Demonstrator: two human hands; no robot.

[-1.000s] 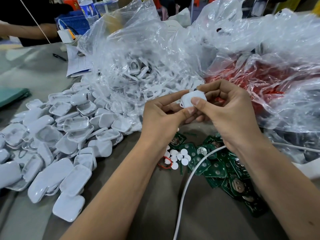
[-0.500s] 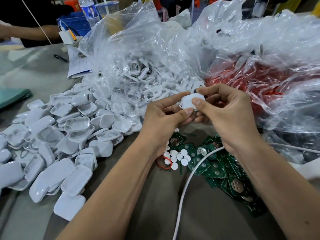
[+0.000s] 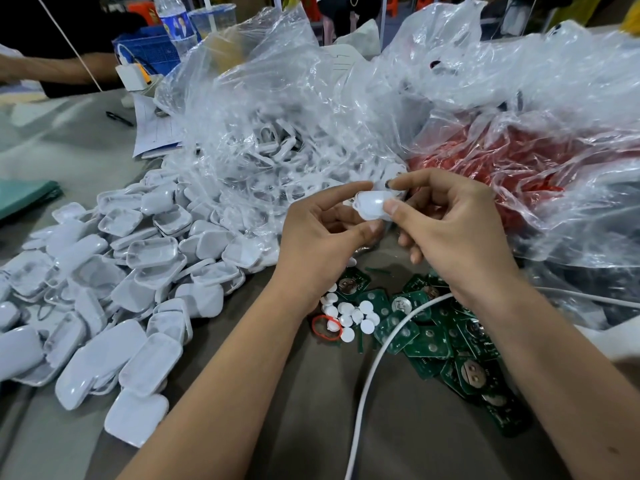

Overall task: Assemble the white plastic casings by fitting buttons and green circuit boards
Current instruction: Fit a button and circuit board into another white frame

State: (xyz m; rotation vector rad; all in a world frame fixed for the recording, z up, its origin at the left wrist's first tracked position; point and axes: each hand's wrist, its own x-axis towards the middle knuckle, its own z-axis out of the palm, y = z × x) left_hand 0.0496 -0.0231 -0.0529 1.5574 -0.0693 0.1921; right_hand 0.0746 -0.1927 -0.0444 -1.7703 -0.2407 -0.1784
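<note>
Both hands hold one small white casing above the table, in front of the plastic bags. My left hand pinches its left end between forefinger and thumb. My right hand pinches its right end, thumb on the near face, forefinger over the top. Below the hands lie several white round buttons and a heap of green circuit boards. A big pile of white casings covers the table to the left.
A clear bag of white casing parts and a bag with red contents lie behind the hands. A white cable crosses the boards. A red rubber band lies by the buttons. Another person's arm, a blue crate and papers are at far left.
Both hands have lifted slightly with the casing. My left thumb has slid back from the casing's near face, and the casing now shows more of its smooth side.
</note>
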